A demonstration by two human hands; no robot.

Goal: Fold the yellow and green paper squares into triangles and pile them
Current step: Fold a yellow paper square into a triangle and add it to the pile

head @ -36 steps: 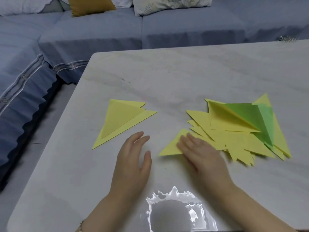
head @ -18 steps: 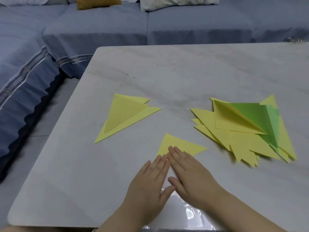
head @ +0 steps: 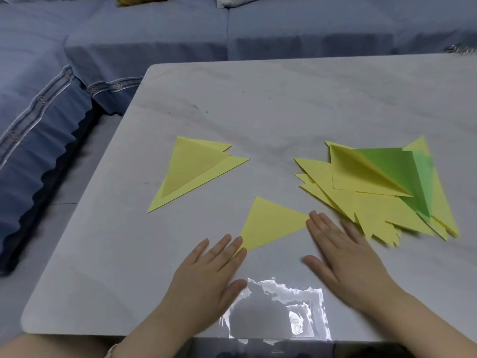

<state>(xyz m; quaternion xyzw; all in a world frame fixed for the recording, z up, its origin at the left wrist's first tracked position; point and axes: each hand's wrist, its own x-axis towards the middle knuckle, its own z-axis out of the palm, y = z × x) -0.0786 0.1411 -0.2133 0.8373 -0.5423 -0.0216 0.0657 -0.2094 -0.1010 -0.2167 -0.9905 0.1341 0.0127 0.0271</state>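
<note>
A single yellow paper triangle (head: 272, 226) lies flat near the front middle of the table. My left hand (head: 209, 277) rests flat with straight fingers, its fingertips touching the triangle's lower left corner. My right hand (head: 343, 257) lies flat too, fingertips at the triangle's right corner. To the left sits a small pile of yellow folded triangles (head: 195, 171). On the right is a loose heap of yellow papers (head: 361, 205) with green papers (head: 397, 174) on top, one yellow sheet curling up.
The papers lie on a pale marble table (head: 284, 104) with a rounded front left corner. A blue sofa (head: 154, 34) wraps round the far and left sides. A bright reflection (head: 276, 311) shows at the front edge.
My hands were pressed together on the single triangle's lower part; they have slid apart to its left and right corners. Before that, my right hand drew this paper out of the right heap.
</note>
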